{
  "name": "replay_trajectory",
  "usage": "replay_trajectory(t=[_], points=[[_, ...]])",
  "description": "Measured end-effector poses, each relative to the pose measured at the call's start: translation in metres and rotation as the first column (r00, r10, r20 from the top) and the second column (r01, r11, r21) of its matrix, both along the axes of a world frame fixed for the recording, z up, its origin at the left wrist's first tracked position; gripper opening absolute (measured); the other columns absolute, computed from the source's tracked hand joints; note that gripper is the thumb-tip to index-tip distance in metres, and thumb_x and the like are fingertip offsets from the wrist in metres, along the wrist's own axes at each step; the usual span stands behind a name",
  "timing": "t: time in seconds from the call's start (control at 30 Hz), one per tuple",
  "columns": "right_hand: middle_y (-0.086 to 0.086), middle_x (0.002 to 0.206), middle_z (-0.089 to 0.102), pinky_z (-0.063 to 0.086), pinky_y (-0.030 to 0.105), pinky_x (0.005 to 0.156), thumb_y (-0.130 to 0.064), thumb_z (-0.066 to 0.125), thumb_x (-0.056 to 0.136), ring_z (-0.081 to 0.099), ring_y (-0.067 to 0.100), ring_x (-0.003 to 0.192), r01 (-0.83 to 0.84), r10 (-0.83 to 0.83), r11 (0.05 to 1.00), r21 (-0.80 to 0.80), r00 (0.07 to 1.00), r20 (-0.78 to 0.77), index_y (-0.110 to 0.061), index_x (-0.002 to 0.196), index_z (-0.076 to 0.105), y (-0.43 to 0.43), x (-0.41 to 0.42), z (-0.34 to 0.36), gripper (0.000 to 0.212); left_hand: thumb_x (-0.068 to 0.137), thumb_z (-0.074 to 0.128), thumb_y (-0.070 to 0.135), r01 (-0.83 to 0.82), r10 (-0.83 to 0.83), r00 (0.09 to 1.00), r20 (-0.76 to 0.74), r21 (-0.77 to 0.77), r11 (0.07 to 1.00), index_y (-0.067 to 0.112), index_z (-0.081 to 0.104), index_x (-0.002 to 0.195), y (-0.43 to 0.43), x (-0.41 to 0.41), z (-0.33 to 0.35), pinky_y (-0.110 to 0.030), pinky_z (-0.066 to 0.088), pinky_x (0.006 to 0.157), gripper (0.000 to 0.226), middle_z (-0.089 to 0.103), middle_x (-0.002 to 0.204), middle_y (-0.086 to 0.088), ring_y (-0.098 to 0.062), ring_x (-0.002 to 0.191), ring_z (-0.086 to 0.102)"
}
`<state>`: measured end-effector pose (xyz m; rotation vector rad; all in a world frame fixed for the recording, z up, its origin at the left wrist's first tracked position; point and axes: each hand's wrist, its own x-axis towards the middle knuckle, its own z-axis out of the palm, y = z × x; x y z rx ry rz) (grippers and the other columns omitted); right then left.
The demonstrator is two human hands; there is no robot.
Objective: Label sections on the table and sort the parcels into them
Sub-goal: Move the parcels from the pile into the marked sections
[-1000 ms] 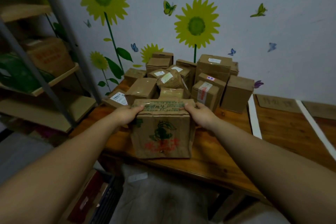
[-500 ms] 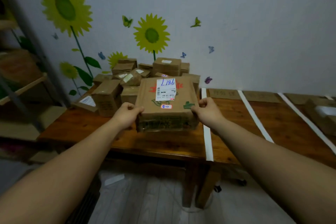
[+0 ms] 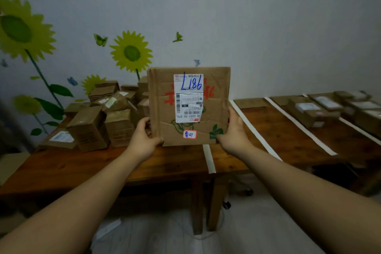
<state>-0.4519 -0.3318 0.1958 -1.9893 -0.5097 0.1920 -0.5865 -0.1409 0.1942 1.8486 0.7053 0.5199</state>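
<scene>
I hold a brown cardboard parcel point(image 3: 165, 109) upright in front of me, above the wooden table point(image 3: 103, 163). Its face carries a white shipping label with "L186" in blue ink and a small red-edged sticker below. My left hand point(image 3: 144, 140) grips its lower left edge and my right hand point(image 3: 233, 132) grips its lower right edge. A heap of unsorted brown parcels point(image 3: 99, 121) sits on the table's left part. White tape strips point(image 3: 253, 130) divide the table into sections. Sorted parcels point(image 3: 313, 111) lie in the sections at far right.
Cardboard section labels point(image 3: 250, 102) lie at the back edge by the wall. The wall behind has sunflower and butterfly stickers. A gap between two table legs point(image 3: 208, 202) shows below the parcel. The floor in front is pale.
I have tilted the parcel up from lying flat to standing with its label facing me, and lifted it higher. My view has shifted right, showing more of the taped sections.
</scene>
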Motion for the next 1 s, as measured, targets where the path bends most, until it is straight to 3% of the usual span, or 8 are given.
replay_trajectory(t=[0.1, 0.3, 0.4, 0.53, 0.67, 0.77, 0.9, 1.0], points=[[-0.001, 0.14, 0.031, 0.055, 0.049, 0.088, -0.024, 0.077, 0.077, 0.051, 0.021, 0.114, 0.044, -0.044, 0.999, -0.026, 0.999, 0.001, -0.038, 0.146, 0.022, -0.031, 0.001, -0.003, 0.089, 0.08, 0.067, -0.004, 0.056, -0.056, 0.998, -0.023, -0.016, 0.998, 0.012, 0.031, 0.142, -0.022, 0.017, -0.004, -0.03, 0.042, 0.09, 0.074, 0.048, 0.134, -0.008, -0.02, 0.114, 0.049], [0.008, 0.145, 0.029, 0.038, 0.039, 0.104, -0.022, 0.066, 0.088, 0.039, 0.027, 0.13, 0.132, -0.133, 0.988, -0.077, 0.991, -0.007, -0.031, 0.149, 0.019, -0.119, 0.036, -0.007, 0.078, 0.083, 0.065, 0.001, 0.199, -0.199, 0.976, -0.084, -0.005, 0.98, 0.016, 0.036, 0.141, -0.09, 0.084, -0.007, -0.034, 0.051, 0.082, 0.066, 0.052, 0.125, -0.004, -0.017, 0.102, 0.053], [0.004, 0.145, 0.035, 0.036, 0.043, 0.109, -0.024, 0.065, 0.088, 0.036, 0.027, 0.133, 0.158, -0.16, 0.983, -0.094, 0.987, -0.012, -0.03, 0.149, 0.023, -0.166, 0.066, -0.008, 0.074, 0.086, 0.062, 0.003, 0.299, -0.3, 0.948, -0.104, -0.026, 0.954, 0.018, 0.036, 0.14, -0.132, 0.127, -0.01, -0.029, 0.053, 0.072, 0.062, 0.053, 0.118, 0.0, -0.016, 0.092, 0.057], [0.0, 0.144, 0.044, 0.037, 0.048, 0.109, -0.034, 0.063, 0.089, 0.04, 0.024, 0.133, 0.179, -0.183, 0.975, -0.135, 0.983, -0.022, -0.028, 0.143, 0.034, -0.233, 0.118, -0.015, 0.063, 0.09, 0.059, 0.011, 0.382, -0.39, 0.91, -0.14, -0.079, 0.921, 0.025, 0.03, 0.144, -0.195, 0.19, -0.022, -0.029, 0.052, 0.066, 0.063, 0.054, 0.112, -0.002, -0.023, 0.096, 0.06], [-0.001, 0.139, 0.051, 0.04, 0.039, 0.104, -0.033, 0.059, 0.093, 0.047, 0.02, 0.129, 0.173, -0.186, 0.975, -0.142, 0.979, -0.086, -0.027, 0.139, 0.041, -0.286, 0.165, -0.023, 0.05, 0.094, 0.053, 0.015, 0.386, -0.415, 0.888, -0.197, -0.173, 0.906, 0.029, 0.023, 0.147, -0.248, 0.245, -0.037, -0.034, 0.054, 0.074, 0.062, 0.056, 0.108, -0.003, -0.021, 0.092, 0.06], [0.001, 0.139, 0.051, 0.039, 0.032, 0.097, -0.028, 0.054, 0.097, 0.048, 0.02, 0.127, 0.158, -0.185, 0.97, -0.183, 0.972, -0.142, -0.021, 0.141, 0.041, -0.309, 0.198, -0.033, 0.047, 0.096, 0.049, 0.019, 0.378, -0.425, 0.868, -0.256, -0.215, 0.901, 0.027, 0.027, 0.146, -0.27, 0.278, -0.047, -0.038, 0.054, 0.082, 0.055, 0.056, 0.12, -0.006, -0.022, 0.099, 0.059], [0.004, 0.139, 0.052, 0.044, 0.038, 0.1, -0.026, 0.052, 0.097, 0.051, 0.021, 0.125, 0.152, -0.193, 0.966, -0.208, 0.961, -0.197, -0.019, 0.141, 0.041, -0.311, 0.241, -0.048, 0.046, 0.097, 0.048, 0.019, 0.338, -0.402, 0.863, -0.306, -0.242, 0.909, 0.024, 0.029, 0.147, -0.275, 0.316, -0.061, -0.032, 0.053, 0.074, 0.054, 0.053, 0.128, -0.009, -0.023, 0.103, 0.057], [0.003, 0.138, 0.052, 0.045, 0.04, 0.101, -0.027, 0.051, 0.098, 0.051, 0.021, 0.124, 0.123, -0.174, 0.964, -0.234, 0.962, -0.213, -0.02, 0.14, 0.043, -0.299, 0.274, -0.057, 0.044, 0.097, 0.048, 0.02, 0.318, -0.383, 0.861, -0.334, -0.233, 0.919, 0.024, 0.029, 0.145, -0.266, 0.347, -0.072, -0.035, 0.054, 0.08, 0.053, 0.051, 0.13, -0.008, -0.022, 0.104, 0.056]])
